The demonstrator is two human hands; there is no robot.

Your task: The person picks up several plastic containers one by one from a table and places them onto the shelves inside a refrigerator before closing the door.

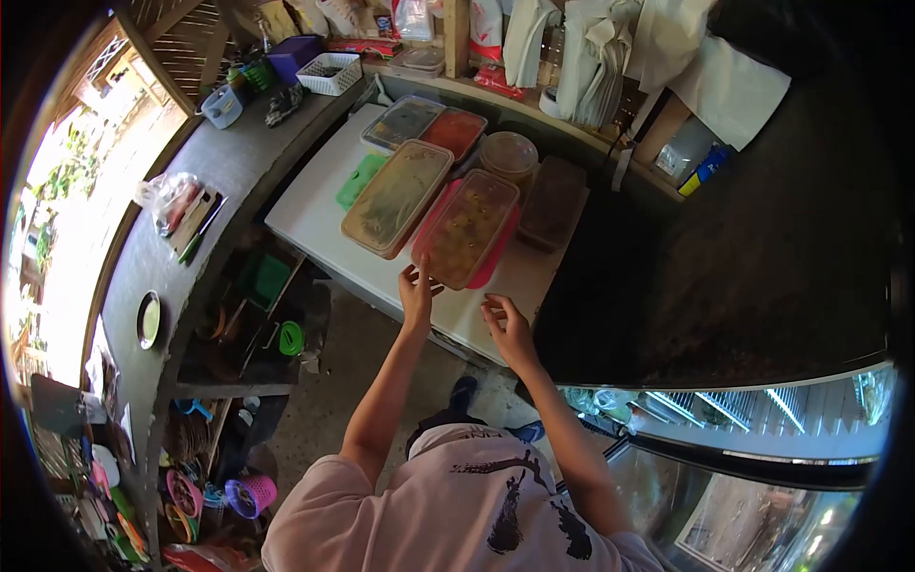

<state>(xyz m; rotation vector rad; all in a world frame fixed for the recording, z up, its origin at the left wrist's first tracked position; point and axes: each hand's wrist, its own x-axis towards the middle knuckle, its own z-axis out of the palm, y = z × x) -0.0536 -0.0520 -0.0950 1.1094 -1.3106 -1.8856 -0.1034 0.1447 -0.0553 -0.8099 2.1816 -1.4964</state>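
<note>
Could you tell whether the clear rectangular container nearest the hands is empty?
Not empty: roundish yellowish pieces show inside the clear rectangular container. How full, I cannot tell.

The only view looks from the person's head, forward and steeply down over the pale printed shirt (448, 505) at six o'clock. Its wide, curved field takes in the left hand (416, 293) and right hand (508, 329) close up, the white flat-topped counter (329, 229) towards twelve, and the grey curved counter (224, 157) from eleven to eight.
</note>
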